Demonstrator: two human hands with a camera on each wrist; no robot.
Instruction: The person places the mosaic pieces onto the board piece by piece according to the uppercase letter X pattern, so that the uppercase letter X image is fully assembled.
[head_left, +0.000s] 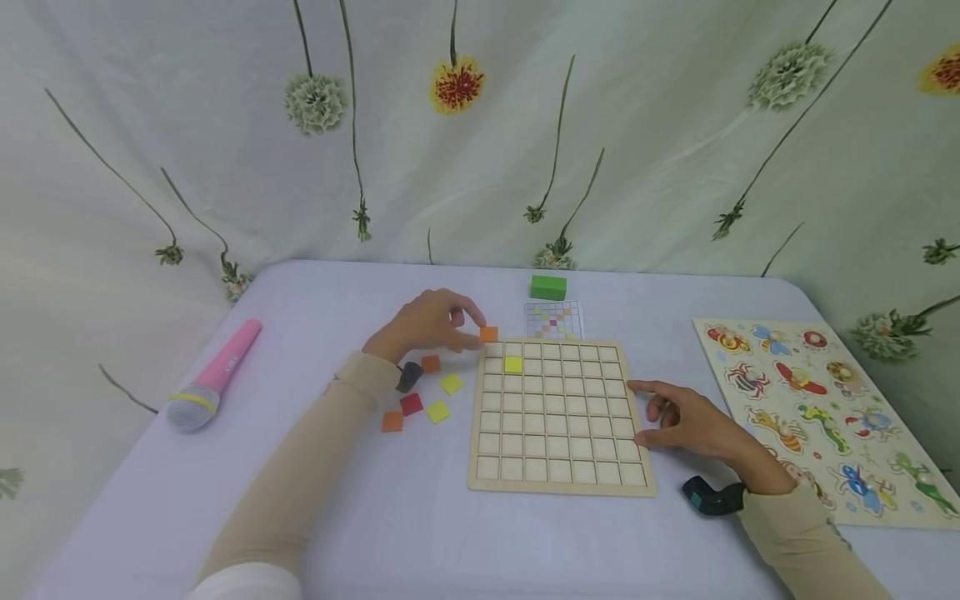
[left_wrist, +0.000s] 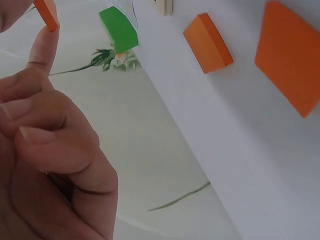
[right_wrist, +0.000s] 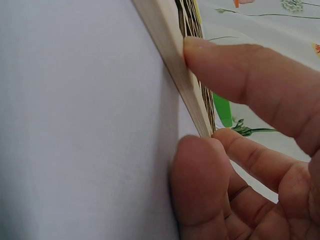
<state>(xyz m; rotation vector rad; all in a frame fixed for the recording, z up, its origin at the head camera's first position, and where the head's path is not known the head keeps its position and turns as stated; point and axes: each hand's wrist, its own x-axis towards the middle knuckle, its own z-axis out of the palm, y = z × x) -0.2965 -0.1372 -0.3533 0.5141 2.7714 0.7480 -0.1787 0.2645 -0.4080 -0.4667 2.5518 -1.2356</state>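
Observation:
At the upper left corner of the board, my left hand (head_left: pixel 438 321) pinches an orange square tile (head_left: pixel 488 334) between thumb and index finger; the left wrist view shows the tile's edge (left_wrist: pixel 47 14) at the fingertips. The wooden grid board (head_left: pixel 562 487) lies flat, with one yellow tile (head_left: pixel 513 365) in a cell near its top left. My right hand (head_left: pixel 693 423) touches the board's right edge with thumb and index fingertip set apart. In the right wrist view, its fingers (right_wrist: pixel 225 65) meet the board's side (right_wrist: pixel 175 60).
Left of the board lie loose orange (head_left: pixel 392 422), red (head_left: pixel 412 404) and yellow (head_left: pixel 438 412) tiles. Behind it are a printed grid card (head_left: pixel 553 320) and a green block (head_left: pixel 548 287). A pink toy microphone (head_left: pixel 225 358) lies far left, an insect picture board (head_left: pixel 810 400) at right.

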